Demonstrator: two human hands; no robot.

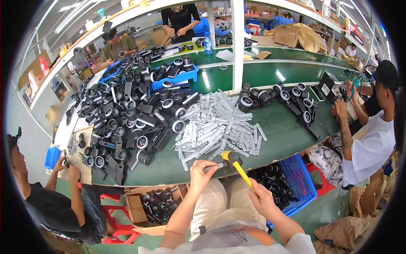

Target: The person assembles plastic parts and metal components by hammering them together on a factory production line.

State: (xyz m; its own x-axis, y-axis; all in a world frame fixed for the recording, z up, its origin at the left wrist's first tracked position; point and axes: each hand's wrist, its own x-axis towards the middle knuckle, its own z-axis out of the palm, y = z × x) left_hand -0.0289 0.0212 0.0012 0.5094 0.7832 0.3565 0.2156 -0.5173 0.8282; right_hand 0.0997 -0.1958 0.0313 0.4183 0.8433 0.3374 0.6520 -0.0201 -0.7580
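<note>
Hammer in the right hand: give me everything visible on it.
The hammer has a plain, bright yellow handle and a short head, yellow on its left part and black on the right. The black part looks rubbery, though material can't be confirmed. The right hand grips the handle's lower end, hiding it. The handle slants up and leftward to the head, at the near edge of the green table, just right of the grey strip. Whether the head touches the table is unclear.

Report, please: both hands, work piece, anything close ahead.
Left hand: pinching grey strip. Right hand: gripping yellow-and-black hammer. Heap of grey pieces close ahead.
</note>
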